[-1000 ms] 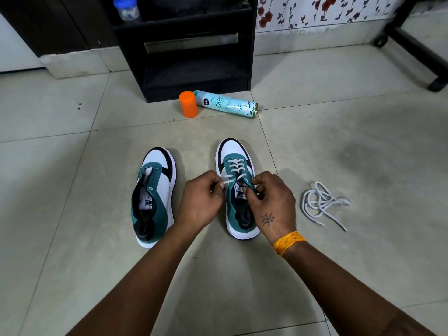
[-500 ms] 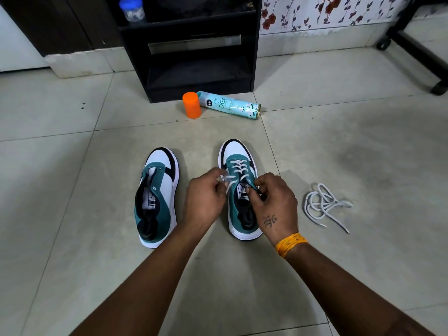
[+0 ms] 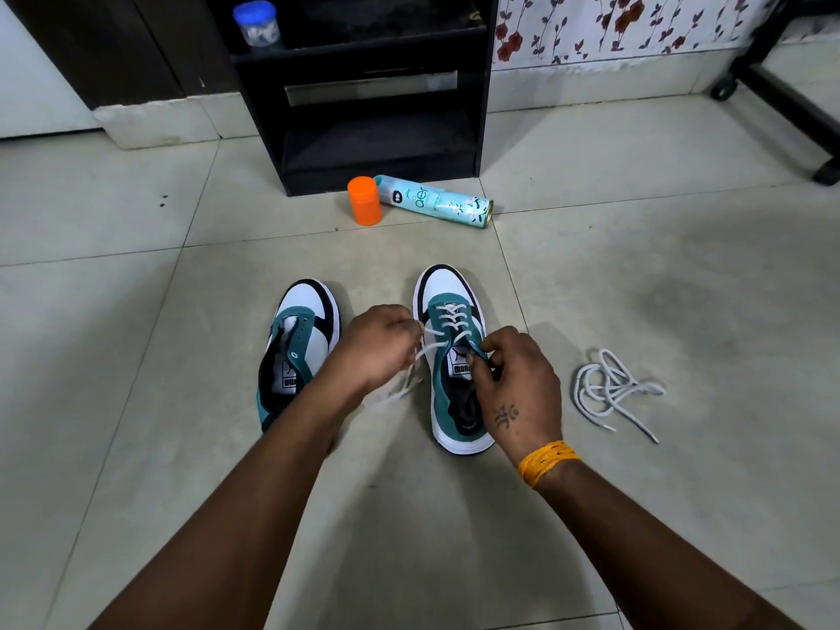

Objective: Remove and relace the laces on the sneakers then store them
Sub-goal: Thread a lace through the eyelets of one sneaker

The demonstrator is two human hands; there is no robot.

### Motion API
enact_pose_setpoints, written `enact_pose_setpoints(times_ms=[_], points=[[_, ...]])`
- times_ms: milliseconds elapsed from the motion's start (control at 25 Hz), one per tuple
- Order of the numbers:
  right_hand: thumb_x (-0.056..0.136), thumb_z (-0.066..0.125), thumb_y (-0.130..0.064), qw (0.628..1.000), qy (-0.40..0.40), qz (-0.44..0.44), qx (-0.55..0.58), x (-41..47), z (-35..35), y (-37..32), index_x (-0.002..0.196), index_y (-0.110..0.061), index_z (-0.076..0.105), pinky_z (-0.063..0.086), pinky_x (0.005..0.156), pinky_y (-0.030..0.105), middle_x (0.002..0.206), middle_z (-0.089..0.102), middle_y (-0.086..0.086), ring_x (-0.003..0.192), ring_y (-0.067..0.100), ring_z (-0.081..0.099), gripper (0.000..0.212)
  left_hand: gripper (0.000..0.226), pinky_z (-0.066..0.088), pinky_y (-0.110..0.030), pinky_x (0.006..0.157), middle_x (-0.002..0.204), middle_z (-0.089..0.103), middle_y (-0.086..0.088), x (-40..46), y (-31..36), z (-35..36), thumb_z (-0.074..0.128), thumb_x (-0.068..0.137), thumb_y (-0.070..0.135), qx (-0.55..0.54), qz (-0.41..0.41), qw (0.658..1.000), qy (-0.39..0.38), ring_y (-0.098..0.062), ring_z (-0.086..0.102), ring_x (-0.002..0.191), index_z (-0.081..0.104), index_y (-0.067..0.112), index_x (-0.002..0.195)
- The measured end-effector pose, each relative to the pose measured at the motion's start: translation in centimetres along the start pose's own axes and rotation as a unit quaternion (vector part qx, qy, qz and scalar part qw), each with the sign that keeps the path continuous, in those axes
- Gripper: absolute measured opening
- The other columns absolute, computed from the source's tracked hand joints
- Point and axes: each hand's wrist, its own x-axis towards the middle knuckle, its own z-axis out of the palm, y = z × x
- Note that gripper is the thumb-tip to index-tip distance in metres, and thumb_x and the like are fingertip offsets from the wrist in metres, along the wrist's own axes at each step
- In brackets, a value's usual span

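Teal-and-white sneakers stand side by side on the tiled floor (image 3: 136, 402), toes pointing far. Head view only.

Right sneaker (image 3: 454, 356): white lace (image 3: 447, 318) crossed through the far eyelets; a loose length runs out leftward and trails, blurred, to the floor near the left wrist. Left hand (image 3: 372, 347) sits between the two shoes, fingers curled, pinching that lace end. Right hand (image 3: 518, 379) rests on the near right side of the same shoe, thumb and fingers pinched at the teal eyelet edge; whether lace is in the pinch, cannot tell. Orange thread band on the right wrist.

Left sneaker (image 3: 295, 352): eyelets bare, tongue showing.

Spare lace (image 3: 609, 388): loose white tangle on the floor, right of the right sneaker, apart from it.

Far: orange cap (image 3: 364, 200) upright, touching a spray can (image 3: 436, 201) lying on its side, both just in front of a black shelf unit (image 3: 363, 106). Blue-lidded jar (image 3: 255, 22) on an upper shelf.
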Motion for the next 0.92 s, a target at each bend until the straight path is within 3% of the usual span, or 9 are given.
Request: enact_pose_setpoints(times_ms=[80,160,240,360,480,560,720,840,920], points=[[0.089,0.07,-0.032,0.999,-0.045,0.003,-0.029,0.6,-0.6,-0.4,0.1,-0.024,0.061,0.044,0.063,0.034,0.091,0.062,-0.003,0.081,0.023,0.06,0.016,0.023,0.04,-0.029,0.055,0.059,0.052,-0.008,-0.5,1.2,-0.6,0.047,0.091,0.003,-0.088,-0.04,0.995,-0.032,-0.022,0.044,0.05,0.055,0.008,0.07],[0.09,0.066,-0.036,0.995,-0.066,-0.027,-0.068,1.3,-1.3,-1.3,0.1,-0.024,0.062,0.05,0.066,0.036,0.092,0.066,-0.001,0.086,0.026,0.063,0.017,0.02,0.038,-0.027,0.05,0.057,0.047,-0.007,-0.9,2.1,-1.3,0.047,0.091,0.006,-0.109,-0.063,0.991,-0.044,-0.02,0.035,0.044,0.057,0.008,0.074],[0.091,0.061,-0.034,0.993,-0.035,-0.088,-0.075,1.9,-2.1,-2.9,0.105,-0.022,0.063,0.052,0.066,0.038,0.093,0.069,0.001,0.087,0.03,0.065,0.018,0.02,0.035,-0.026,0.048,0.056,0.044,-0.003,-1.1,3.1,-1.9,0.047,0.092,0.013,-0.113,-0.074,0.99,-0.049,-0.017,0.029,0.042,0.057,0.01,0.074],[0.095,0.059,-0.03,0.984,-0.002,-0.176,-0.008,2.6,-2.6,-5.8,0.11,-0.023,0.063,0.043,0.057,0.035,0.087,0.07,0.002,0.077,0.029,0.063,0.017,0.021,0.027,-0.025,0.047,0.054,0.037,0.0,-1.5,4.5,-2.6,0.046,0.092,0.019,-0.123,-0.062,0.989,-0.055,-0.016,0.023,0.044,0.055,0.013,0.074],[0.097,0.054,-0.03,0.976,-0.005,-0.218,0.006,3.1,-2.3,-6.9,0.093,-0.021,0.064,0.036,0.052,0.035,0.074,0.062,0.0,0.068,0.027,0.057,0.014,0.022,0.021,-0.025,0.046,0.054,0.032,0.0,-2.1,5.6,-3.1,0.045,0.09,0.02,-0.15,-0.048,0.986,-0.062,-0.015,0.02,0.046,0.054,0.014,0.071],[0.095,0.054,-0.028,0.976,-0.014,-0.21,-0.052,3.8,-1.9,-6.3,0.088,-0.019,0.065,0.031,0.052,0.033,0.076,0.062,0.002,0.071,0.031,0.059,0.016,0.022,0.018,-0.024,0.044,0.053,0.032,0.001,-2.2,5.9,-3.5,0.044,0.089,0.019,-0.163,-0.05,0.984,-0.058,-0.015,0.018,0.045,0.052,0.015,0.069],[0.092,0.055,-0.025,0.979,-0.079,-0.153,-0.107,4.6,-1.7,-6.3,0.101,-0.021,0.067,0.029,0.058,0.034,0.086,0.068,0.007,0.083,0.037,0.064,0.016,0.021,0.014,-0.025,0.043,0.052,0.03,0.002,-2.0,5.2,-3.6,0.043,0.087,0.02,-0.181,-0.079,0.979,-0.051,-0.013,0.016,0.042,0.049,0.016,0.067],[0.087,0.056,-0.024,0.977,-0.025,-0.209,-0.036,3.4,-2.7,-8.0,0.126,-0.023,0.062,0.039,0.056,0.032,0.093,0.07,0.004,0.079,0.031,0.064,0.039,0.02,0.015,-0.025,0.044,0.052,0.029,0.002,-1.9,4.7,-3.5,0.044,0.084,0.019,-0.183,-0.089,0.978,-0.044,-0.014,0.016,0.042,0.05,0.016,0.065],[0.089,0.054,-0.023,0.968,-0.002,-0.247,-0.037,2.7,-3.0,-9.2,0.122,-0.021,0.063,0.047,0.054,0.035,0.094,0.069,0.002,0.075,0.031,0.064,0.035,0.023,0.015,-0.024,0.043,0.052,0.028,0.001,-1.8,4.7,-3.5,0.044,0.084,0.018,-0.19,-0.088,0.977,-0.04,-0.013,0.016,0.041,0.049,0.016,0.062]])
